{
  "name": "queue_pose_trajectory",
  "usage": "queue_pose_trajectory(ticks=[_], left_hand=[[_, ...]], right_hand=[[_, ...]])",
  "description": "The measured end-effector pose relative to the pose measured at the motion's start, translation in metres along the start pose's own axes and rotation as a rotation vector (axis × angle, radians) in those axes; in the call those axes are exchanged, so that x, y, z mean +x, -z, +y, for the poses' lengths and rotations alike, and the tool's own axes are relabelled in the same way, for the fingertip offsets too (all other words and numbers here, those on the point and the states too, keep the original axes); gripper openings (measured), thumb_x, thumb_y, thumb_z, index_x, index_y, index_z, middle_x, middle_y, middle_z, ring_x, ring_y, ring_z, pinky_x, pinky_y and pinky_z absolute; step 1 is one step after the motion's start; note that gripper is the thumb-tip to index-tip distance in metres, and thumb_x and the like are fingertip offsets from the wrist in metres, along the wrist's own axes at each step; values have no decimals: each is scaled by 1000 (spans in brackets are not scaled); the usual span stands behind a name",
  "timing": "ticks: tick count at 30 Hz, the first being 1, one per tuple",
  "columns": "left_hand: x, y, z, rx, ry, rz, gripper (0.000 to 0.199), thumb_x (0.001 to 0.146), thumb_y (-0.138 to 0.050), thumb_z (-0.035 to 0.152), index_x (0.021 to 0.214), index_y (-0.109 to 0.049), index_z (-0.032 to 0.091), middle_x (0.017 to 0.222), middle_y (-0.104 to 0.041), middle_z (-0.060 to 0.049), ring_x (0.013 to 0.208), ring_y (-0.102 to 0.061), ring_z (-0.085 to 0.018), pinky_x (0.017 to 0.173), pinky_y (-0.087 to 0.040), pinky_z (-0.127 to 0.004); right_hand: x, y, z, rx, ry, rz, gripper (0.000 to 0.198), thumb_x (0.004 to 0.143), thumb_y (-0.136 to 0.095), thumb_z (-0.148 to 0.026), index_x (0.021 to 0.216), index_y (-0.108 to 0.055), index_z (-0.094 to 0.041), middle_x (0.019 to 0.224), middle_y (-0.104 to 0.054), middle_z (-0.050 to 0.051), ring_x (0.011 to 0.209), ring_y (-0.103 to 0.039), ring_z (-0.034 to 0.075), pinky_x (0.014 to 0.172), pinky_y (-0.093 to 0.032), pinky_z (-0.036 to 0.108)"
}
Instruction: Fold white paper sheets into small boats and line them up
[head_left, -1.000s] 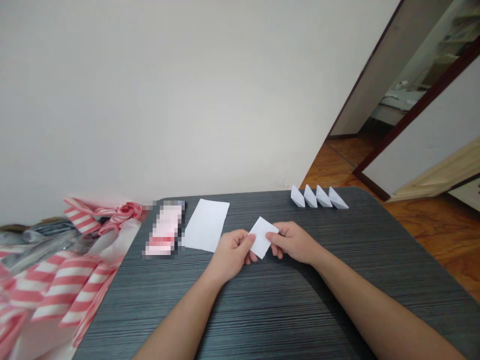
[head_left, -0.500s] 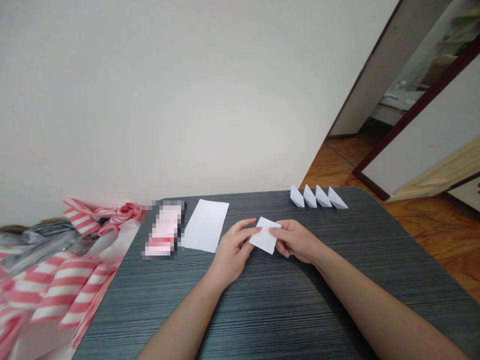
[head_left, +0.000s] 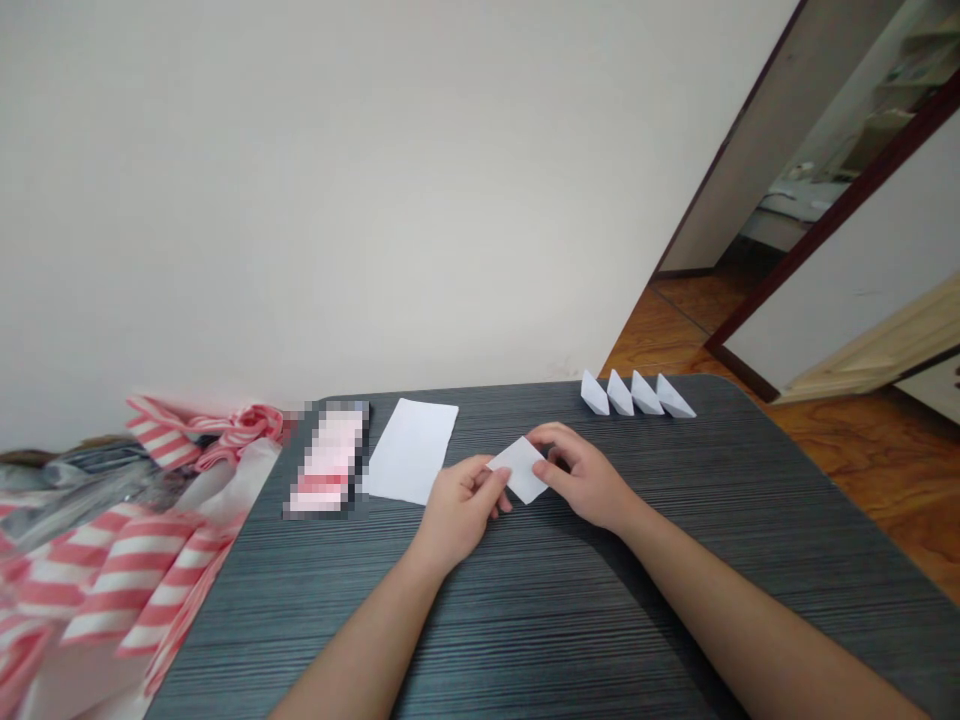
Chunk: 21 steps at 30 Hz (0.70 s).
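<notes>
Between my hands, just above the dark table (head_left: 480, 620), is a small folded white paper (head_left: 523, 471), turned so that it looks like a diamond. My left hand (head_left: 463, 505) pinches its left corner, thumb on top. On the other side, my right hand (head_left: 581, 475) grips the right edge with the thumb on the near face and fingers curled behind. A stack of white paper sheets (head_left: 412, 450) lies left of my left hand. Several folded white paper boats (head_left: 646, 394) stand in a row at the table's far right.
A phone-like flat object (head_left: 328, 460), blurred by pixelation, lies at the table's left. Red-and-white striped cloth (head_left: 127, 570) is heaped beyond the left edge. The wall (head_left: 412, 200) rises behind the table, and wooden floor (head_left: 862, 460) shows at right.
The folded paper has been turned slightly in my hands. My left thumb now lies on its left corner, and my right fingers have shifted up behind its upper right edge.
</notes>
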<state>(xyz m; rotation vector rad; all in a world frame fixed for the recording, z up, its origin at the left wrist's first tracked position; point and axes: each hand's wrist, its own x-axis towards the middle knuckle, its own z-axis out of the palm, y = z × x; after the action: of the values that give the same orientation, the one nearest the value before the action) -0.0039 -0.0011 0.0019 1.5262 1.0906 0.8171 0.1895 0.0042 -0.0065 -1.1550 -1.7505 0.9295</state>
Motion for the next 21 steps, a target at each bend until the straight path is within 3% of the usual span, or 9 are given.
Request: queue_pose_trajectory(ticks=[2, 6, 14, 21], left_hand=[[0, -1, -1, -32, 13, -29, 29, 86, -47, 39, 92, -60, 14, 57, -61, -1, 47, -51, -11, 48, -39, -20], [1, -2, -3, -88, 32, -64, 31, 87, -43, 40, 80, -57, 13, 54, -61, -2, 44, -50, -10, 45, -37, -20], [0, -1, -2, -30, 25, -88, 35, 88, -41, 40, 69, -53, 15, 51, -60, -1, 42, -48, -9, 44, -35, -19], [2, -2, -4, -88, 75, -63, 33, 86, -44, 42, 69, -53, 15, 49, -59, 0, 40, -47, -9, 42, -34, -19]], right_hand=[[-1, 0, -3, -5, -27, -70, 16, 85, -53, -28, 94, -62, -18, 88, -61, 5, 76, -55, 16, 66, -43, 27], [-2, 0, -4, -17, -95, -117, 22, 88, -49, -31, 78, -61, -16, 71, -61, 2, 65, -54, 14, 61, -42, 26], [-4, -2, -4, 8, -74, -120, 17, 87, -49, -28, 92, -62, -17, 81, -64, 3, 69, -56, 15, 61, -41, 24], [-4, 0, -9, -123, -51, -97, 20, 88, -48, -29, 82, -63, -17, 67, -61, 1, 59, -52, 13, 55, -37, 23]])
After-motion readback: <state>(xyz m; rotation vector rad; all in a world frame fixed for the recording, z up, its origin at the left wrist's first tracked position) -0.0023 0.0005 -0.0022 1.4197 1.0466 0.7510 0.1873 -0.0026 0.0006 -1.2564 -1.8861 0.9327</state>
